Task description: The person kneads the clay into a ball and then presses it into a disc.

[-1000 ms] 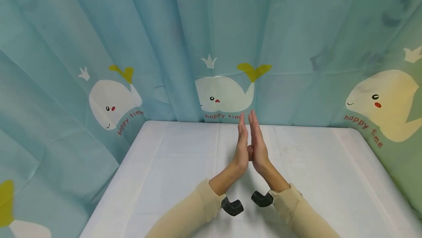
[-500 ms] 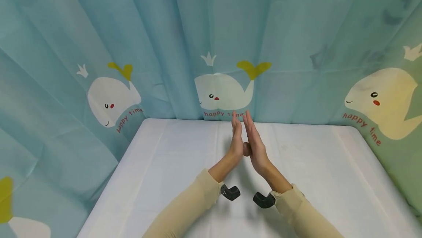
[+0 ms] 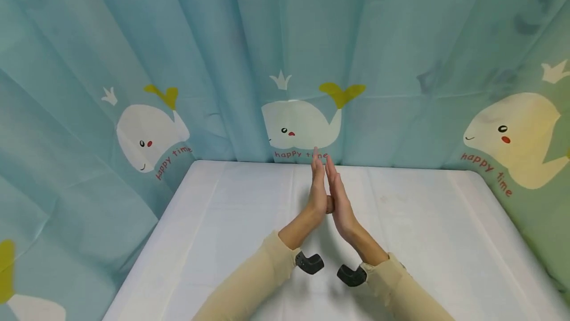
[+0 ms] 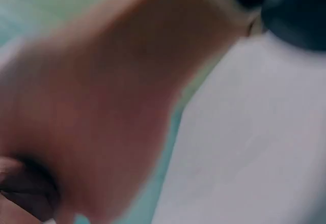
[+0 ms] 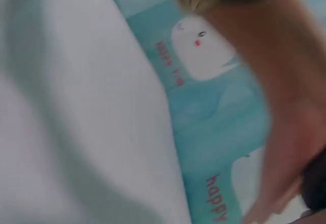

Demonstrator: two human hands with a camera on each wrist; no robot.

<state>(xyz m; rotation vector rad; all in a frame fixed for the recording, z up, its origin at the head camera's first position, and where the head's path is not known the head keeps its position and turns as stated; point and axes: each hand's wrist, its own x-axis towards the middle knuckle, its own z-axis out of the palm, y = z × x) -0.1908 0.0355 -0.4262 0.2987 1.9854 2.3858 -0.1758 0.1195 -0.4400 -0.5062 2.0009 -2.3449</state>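
In the head view my left hand (image 3: 317, 192) and right hand (image 3: 341, 202) face each other palm to palm above the table, fingers straight and pointing away from me. Between the palms sits a small round brown ball (image 3: 330, 205), touched from both sides and partly covered. The left wrist view shows it as a dark, faceted-looking lump (image 4: 33, 191) against the left palm. At the right edge of the right wrist view, the dark ball (image 5: 317, 183) lies by the right palm. The left fingertips reach slightly farther forward than the right ones.
A white-covered table (image 3: 240, 202) lies under the hands. Behind and beside it hangs a blue-green curtain (image 3: 401, 128) printed with whales. Black wrist cameras (image 3: 309, 263) stick out from the beige sleeves (image 3: 249, 281).
Both hands have shifted a little left, keeping the brown ball between them. The right hand has slid back against the left, so the left fingertips now lead.
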